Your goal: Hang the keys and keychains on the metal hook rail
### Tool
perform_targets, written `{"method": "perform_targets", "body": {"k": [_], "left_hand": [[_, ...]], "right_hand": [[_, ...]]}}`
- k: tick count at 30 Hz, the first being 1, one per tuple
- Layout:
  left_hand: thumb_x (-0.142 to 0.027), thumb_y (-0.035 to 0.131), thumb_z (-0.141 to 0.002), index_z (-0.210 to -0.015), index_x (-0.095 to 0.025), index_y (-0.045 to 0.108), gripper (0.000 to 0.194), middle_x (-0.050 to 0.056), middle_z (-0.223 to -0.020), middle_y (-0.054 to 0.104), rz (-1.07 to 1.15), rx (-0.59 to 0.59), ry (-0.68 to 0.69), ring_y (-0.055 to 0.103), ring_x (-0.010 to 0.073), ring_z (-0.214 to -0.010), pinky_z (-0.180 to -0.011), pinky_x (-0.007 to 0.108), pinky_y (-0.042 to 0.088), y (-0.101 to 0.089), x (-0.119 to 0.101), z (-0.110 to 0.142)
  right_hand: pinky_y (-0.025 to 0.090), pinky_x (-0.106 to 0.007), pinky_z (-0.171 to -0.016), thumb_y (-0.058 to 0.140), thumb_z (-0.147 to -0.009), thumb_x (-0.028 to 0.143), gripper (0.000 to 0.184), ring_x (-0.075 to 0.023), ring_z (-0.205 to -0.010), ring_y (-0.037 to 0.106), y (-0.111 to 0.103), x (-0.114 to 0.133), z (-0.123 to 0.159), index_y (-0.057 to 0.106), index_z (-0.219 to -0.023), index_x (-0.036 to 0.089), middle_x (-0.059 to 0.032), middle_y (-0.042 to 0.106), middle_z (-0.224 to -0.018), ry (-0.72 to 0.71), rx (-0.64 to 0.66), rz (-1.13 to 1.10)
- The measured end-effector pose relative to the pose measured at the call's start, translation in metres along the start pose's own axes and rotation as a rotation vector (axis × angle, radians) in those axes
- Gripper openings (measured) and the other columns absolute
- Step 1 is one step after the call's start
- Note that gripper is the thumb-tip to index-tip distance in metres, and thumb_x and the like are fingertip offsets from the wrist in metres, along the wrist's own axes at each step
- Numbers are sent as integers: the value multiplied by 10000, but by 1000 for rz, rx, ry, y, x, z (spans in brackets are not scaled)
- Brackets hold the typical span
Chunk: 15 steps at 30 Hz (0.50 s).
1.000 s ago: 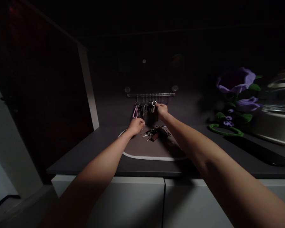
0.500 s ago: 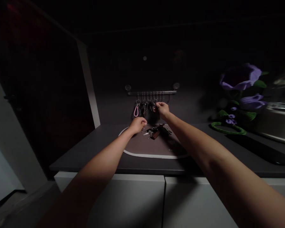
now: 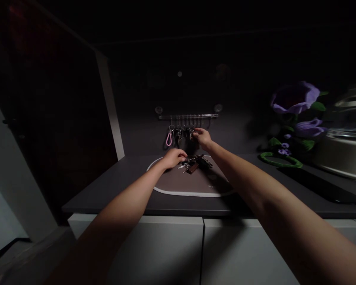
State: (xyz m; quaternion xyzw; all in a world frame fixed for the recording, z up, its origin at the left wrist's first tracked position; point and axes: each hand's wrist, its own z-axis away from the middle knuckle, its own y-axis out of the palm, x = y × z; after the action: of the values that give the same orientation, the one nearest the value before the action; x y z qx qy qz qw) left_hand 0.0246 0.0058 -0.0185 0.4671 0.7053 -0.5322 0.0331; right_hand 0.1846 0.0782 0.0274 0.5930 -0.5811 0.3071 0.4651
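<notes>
My left hand (image 3: 173,158) rests at the near-left side of a pile of metal keys (image 3: 194,163), its fingertips reaching the keys. Whether it holds one is hidden. The pile lies on an oval brown mat with a white rim (image 3: 154,186), and a brown leather fob (image 3: 192,168) shows among the keys. My right hand (image 3: 202,137) is raised at a row of keys hanging from a metal hook rail (image 3: 188,116), its fingers pinched on a key ring (image 3: 192,132). A pink loop keychain (image 3: 169,139) hangs at the rail's left end.
The mat lies on a dark countertop (image 3: 112,190) above white cabinet doors (image 3: 163,249). Purple artificial flowers (image 3: 295,97) with a green ring (image 3: 280,160) stand to the right, beside a steel pot (image 3: 344,148). A dark upright panel (image 3: 59,118) stands at the left.
My left hand has moved rightward from the mat's edge onto the key pile. My right hand stays at the hanging keys, now covering the ring that showed earlier.
</notes>
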Motion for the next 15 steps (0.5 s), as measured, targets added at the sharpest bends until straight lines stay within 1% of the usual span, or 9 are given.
{"method": "perform_targets", "body": {"k": [3,7,11,15], "left_hand": [[-121,553,-715,-920,-121,663,232,68,-886,688,-25,46,23,610,143,-811,-755,233,444,2,-1,1],[-116,571,-703,-937,-166,673,261,47,-922,691,-106,88,66,604,147,-861,-802,239,429,4,0,2],[-121,594,-688,-944,-191,681,279,42,-964,680,-163,114,125,585,154,-905,-844,241,407,7,3,2],[-134,610,-691,-890,-196,698,226,53,-939,675,-213,119,202,581,159,-903,-840,231,396,8,5,0]], "right_hand": [[427,-166,-475,536,-714,29,248,-54,-486,516,-3,-2,2,543,-939,133,44,557,-604,-2,8,47],[418,-178,-517,567,-672,43,287,-53,-512,491,-9,-7,6,561,-944,135,46,545,-620,-10,-1,128],[422,-200,-570,558,-650,24,345,-61,-535,480,-13,-14,12,543,-976,138,51,540,-626,2,2,148],[434,-231,-685,592,-593,3,330,-72,-616,502,-17,-16,21,565,-889,148,41,550,-677,-25,-77,184]]}}
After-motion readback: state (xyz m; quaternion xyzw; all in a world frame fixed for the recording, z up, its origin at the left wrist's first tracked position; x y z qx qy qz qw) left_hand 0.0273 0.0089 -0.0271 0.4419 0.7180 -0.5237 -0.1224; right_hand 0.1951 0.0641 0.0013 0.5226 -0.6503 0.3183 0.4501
